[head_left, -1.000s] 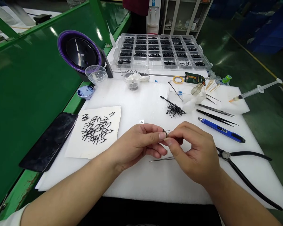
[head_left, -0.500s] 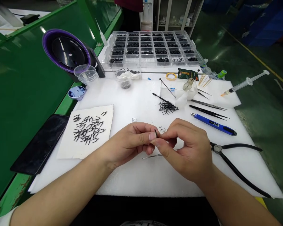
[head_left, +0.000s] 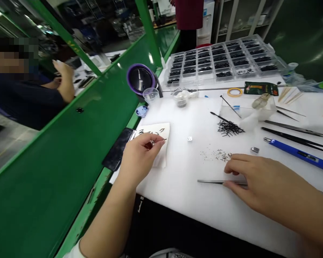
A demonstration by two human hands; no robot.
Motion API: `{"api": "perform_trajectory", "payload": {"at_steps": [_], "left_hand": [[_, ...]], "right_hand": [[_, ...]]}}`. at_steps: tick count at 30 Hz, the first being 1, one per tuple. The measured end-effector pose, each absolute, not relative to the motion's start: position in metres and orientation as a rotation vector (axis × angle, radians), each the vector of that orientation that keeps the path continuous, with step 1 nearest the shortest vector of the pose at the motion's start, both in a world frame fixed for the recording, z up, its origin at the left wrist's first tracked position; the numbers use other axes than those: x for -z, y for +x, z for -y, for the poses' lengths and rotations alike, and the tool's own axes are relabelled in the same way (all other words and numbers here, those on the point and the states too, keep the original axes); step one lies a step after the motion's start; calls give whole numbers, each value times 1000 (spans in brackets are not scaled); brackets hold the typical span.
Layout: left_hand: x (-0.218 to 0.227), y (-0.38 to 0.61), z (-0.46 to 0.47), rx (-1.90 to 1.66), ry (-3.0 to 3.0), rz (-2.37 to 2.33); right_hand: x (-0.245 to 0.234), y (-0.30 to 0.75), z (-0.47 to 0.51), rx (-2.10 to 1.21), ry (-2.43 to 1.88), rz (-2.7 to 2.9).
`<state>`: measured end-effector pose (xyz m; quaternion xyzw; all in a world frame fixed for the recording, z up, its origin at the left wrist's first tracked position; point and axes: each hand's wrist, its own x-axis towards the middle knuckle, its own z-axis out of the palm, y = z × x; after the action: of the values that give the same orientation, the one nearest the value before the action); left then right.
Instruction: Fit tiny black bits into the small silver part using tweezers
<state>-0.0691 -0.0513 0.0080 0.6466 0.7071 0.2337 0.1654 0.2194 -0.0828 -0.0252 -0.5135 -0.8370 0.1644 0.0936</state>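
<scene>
My left hand (head_left: 139, 157) hovers over the white paper sheet (head_left: 161, 130) that carries several small black bent parts (head_left: 148, 132). Its fingers are pinched on one thin black part whose tip points right. My right hand (head_left: 261, 182) rests low on the white foam mat (head_left: 193, 200), fingers curled on the end of the steel tweezers (head_left: 212, 182) lying there. A scatter of tiny specks (head_left: 216, 155) lies just beyond that hand, and a loose heap of black wire parts (head_left: 228, 128) sits farther back.
A clear compartment box (head_left: 220, 62) of black parts stands at the back. A purple-rimmed dish (head_left: 140, 79), plastic cups (head_left: 150, 95), a tape roll (head_left: 234, 92), a blue pen tool (head_left: 298, 154) and long tweezers (head_left: 296, 129) lie around. A phone (head_left: 118, 148) lies left. Another person (head_left: 29, 86) sits beyond the green divider (head_left: 70, 143).
My hands have separated: the left went left to the paper sheet with the small part, the right dropped onto the tweezers. The view swung left, bringing the other person into sight.
</scene>
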Motion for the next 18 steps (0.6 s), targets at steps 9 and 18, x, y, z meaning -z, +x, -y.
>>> {"api": "perform_trajectory", "payload": {"at_steps": [9,18], "left_hand": [[6,-96,65,-419,1955,-2158],[9,-78,65,-373,2047,-2154]], "right_hand": [[23,207,89,-666,-1508,2555],[2,219,81,-1002,-1425,2078]]}}
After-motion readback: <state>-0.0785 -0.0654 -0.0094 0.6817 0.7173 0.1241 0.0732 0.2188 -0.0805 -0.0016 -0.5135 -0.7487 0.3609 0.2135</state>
